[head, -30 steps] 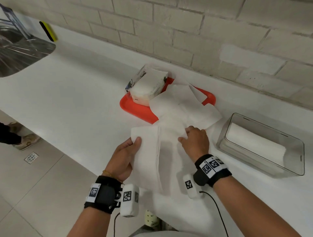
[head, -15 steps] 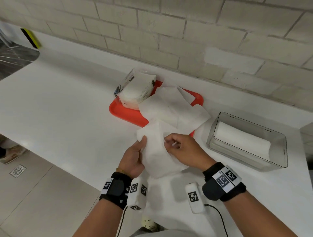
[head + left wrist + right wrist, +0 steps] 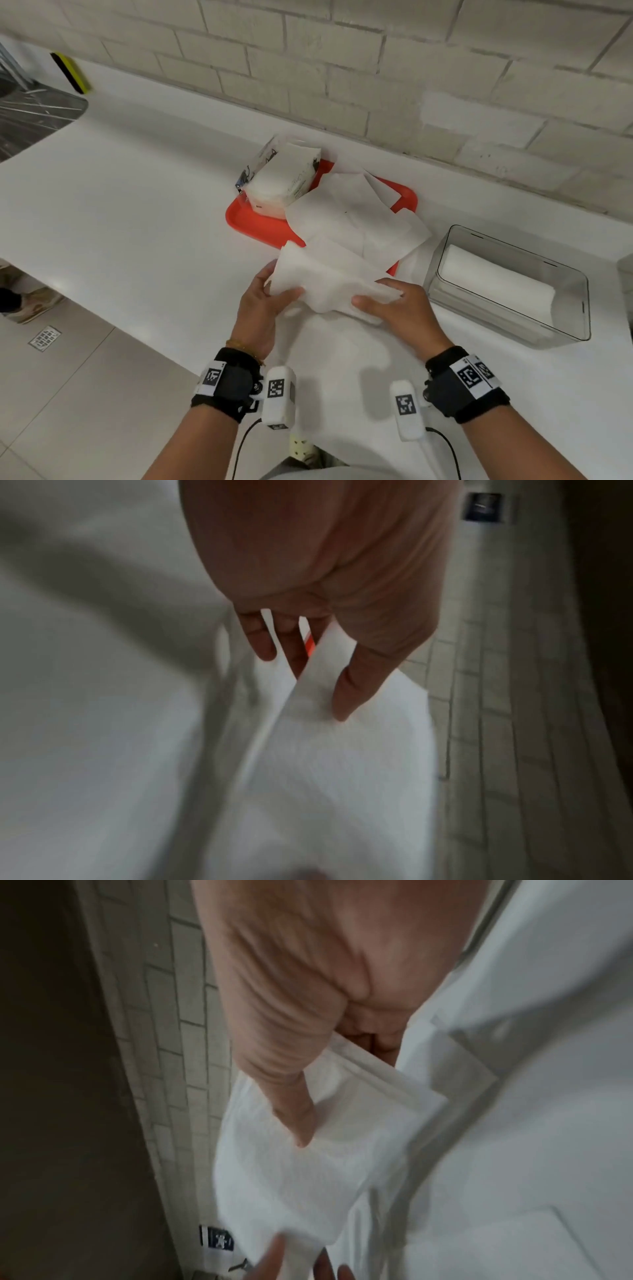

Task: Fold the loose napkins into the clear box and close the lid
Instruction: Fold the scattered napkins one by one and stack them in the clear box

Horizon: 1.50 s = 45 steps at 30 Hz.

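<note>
1. The left hand point(image 3: 262, 310) grips the left end of a folded napkin point(image 3: 329, 281), thumb on top and fingers underneath; the left wrist view shows the thumb point(image 3: 363, 674) pressed on the paper and the fingers point(image 3: 262, 639) behind it.
2. The right hand point(image 3: 402, 310) pinches the right end of the same napkin, thumb below its near edge and fingers curled over the top; in the right wrist view the thumb point(image 3: 294, 1110) lies on the layered paper.
3. The napkin is held between both hands just above the white counter point(image 3: 137, 222), in front of the red tray point(image 3: 253, 226), and sags a little in the middle.
4. More loose napkins point(image 3: 356, 216) lie spread open on the tray, overlapping each other and hanging over its near and right edges.
5. A pack of napkins point(image 3: 281, 178) in a partly open wrapper sits on the tray's left far corner.
6. The clear box point(image 3: 507, 284) stands on the counter to the right of the tray, near the right hand but apart from it; its top is open and white folded paper point(image 3: 493, 277) lies inside it.
7. A lid cannot be made out with certainty.
8. A metal sink point(image 3: 30, 116) is at the far left of the counter, and a tiled wall point(image 3: 376, 68) runs behind.
</note>
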Tool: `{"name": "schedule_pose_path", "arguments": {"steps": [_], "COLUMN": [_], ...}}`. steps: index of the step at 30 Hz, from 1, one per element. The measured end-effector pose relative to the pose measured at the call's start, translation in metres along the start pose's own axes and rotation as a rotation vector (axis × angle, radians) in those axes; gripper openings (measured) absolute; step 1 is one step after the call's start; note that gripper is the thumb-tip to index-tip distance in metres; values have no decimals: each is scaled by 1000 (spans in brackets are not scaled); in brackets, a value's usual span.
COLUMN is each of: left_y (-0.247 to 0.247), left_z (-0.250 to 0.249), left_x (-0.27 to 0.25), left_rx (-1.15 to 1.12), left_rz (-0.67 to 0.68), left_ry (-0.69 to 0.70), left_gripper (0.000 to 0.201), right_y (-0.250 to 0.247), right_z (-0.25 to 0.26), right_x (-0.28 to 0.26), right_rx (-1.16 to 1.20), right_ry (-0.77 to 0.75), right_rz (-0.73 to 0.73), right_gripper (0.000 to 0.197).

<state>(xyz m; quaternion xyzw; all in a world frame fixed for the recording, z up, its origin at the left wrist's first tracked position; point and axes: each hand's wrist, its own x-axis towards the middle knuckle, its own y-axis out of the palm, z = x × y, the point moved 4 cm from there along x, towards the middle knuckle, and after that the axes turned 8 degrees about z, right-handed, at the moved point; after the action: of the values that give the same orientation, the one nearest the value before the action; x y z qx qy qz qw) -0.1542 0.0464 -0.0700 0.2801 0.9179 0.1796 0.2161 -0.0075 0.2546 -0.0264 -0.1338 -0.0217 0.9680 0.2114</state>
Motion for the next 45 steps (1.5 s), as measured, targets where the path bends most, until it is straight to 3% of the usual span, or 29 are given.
{"name": "schedule_pose_path", "arguments": {"steps": [5, 8, 13, 16, 20, 23, 26, 30, 34, 38, 45], "left_y": [-5, -1, 10, 16, 15, 11, 13, 19, 18, 13, 22], "left_z": [-7, -4, -2, 0, -7, -4, 3, -5, -10, -7, -28], "left_x": [0, 1, 3, 3, 4, 2, 0, 0, -2, 0, 0], "left_rx": [505, 641, 682, 705, 564, 614, 650, 659, 704, 752, 614], "left_rz": [106, 96, 93, 54, 1, 25, 29, 52, 80, 92, 125], "left_ry": [64, 75, 85, 82, 103, 70, 41, 108, 93, 44, 133], "left_gripper": [46, 40, 36, 27, 26, 32, 26, 19, 20, 22, 27], "right_y": [-1, 4, 6, 10, 5, 2, 6, 6, -2, -6, -58], "right_z": [-20, -33, -45, -44, -41, -48, -49, -42, -39, -36, 19], "right_x": [2, 1, 3, 5, 6, 7, 9, 7, 2, -1, -24], "right_rx": [-44, -26, 32, 8, 27, 19, -27, -31, -2, -139, -103], "right_ry": [23, 19, 10, -11, -10, 24, 31, 22, 32, 49, 71], "right_rz": [24, 59, 53, 54, 27, 24, 22, 1, 39, 105, 23], "right_gripper": [18, 31, 50, 43, 35, 39, 33, 20, 21, 17, 11]}}
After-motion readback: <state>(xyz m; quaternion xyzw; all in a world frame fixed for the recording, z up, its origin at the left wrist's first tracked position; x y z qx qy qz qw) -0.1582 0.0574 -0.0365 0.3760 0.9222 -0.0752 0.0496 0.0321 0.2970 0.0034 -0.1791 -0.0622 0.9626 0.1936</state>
